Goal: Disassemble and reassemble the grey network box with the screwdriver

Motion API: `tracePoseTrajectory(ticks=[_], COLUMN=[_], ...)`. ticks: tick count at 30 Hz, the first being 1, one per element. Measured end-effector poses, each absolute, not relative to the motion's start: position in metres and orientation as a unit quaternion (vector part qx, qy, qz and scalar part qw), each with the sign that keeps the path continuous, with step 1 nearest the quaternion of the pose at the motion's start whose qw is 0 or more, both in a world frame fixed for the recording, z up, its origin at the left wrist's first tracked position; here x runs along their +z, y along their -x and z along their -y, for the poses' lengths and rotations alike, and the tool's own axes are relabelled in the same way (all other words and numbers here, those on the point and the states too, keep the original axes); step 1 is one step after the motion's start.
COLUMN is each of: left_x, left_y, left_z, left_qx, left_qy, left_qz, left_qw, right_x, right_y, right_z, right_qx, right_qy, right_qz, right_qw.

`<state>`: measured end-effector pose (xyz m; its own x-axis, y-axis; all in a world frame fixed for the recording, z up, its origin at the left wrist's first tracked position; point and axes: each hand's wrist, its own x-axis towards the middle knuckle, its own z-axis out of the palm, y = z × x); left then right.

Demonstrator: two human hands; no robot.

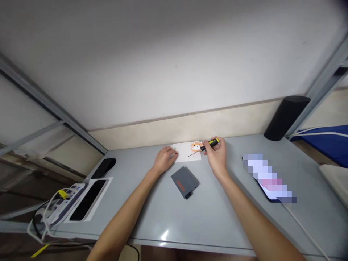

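My right hand [217,156] is closed around the black and yellow handle of a screwdriver [211,143]. Its thin shaft points down and left over a white sheet of paper [185,149] near the wall. An orange and white cartoon animal face [196,146] shows on the paper's right part, close to the handle. At the sheet's left edge, my left hand [165,159] has its fingertips drawn together; whatever they pinch is too small to make out. In front of the paper, between my forearms, a flat dark grey box [183,181] with an orange label lies on the tabletop.
On the grey table [214,217], a lit phone [268,181] with a white cable lies right. A black cylinder [286,117] stands at the back right corner. To the left are a dark phone-shaped item [89,200], a black object [104,167] and a power strip [67,203] with cables.
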<state>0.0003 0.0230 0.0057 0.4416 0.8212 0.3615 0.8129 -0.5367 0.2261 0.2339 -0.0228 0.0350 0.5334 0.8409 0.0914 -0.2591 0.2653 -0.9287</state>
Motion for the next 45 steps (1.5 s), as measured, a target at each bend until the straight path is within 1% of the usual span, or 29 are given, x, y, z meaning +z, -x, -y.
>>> tracePoseTrajectory(ticks=[17, 30, 37, 40, 45], left_x=[0.006, 0.008, 0.011, 0.009, 0.004], left_y=[-0.001, 0.007, 0.017, 0.014, 0.008], left_z=[-0.026, -0.032, -0.016, -0.010, -0.013], left_qx=[0.208, 0.201, 0.243, 0.229, 0.158], left_qy=[-0.879, -0.888, -0.868, -0.880, -0.904], left_qz=[-0.429, -0.410, -0.425, -0.410, -0.395], left_qw=[0.004, 0.056, 0.081, 0.072, 0.043], right_x=[0.037, 0.036, 0.035, 0.034, 0.031], right_y=[-0.232, -0.230, -0.229, -0.226, -0.222], right_z=[0.025, 0.027, 0.027, 0.027, 0.027], right_qx=[0.374, 0.370, 0.374, 0.374, 0.376], right_qy=[0.495, 0.499, 0.499, 0.495, 0.496], right_qz=[0.314, 0.319, 0.321, 0.326, 0.342], right_qw=[0.719, 0.716, 0.713, 0.714, 0.705])
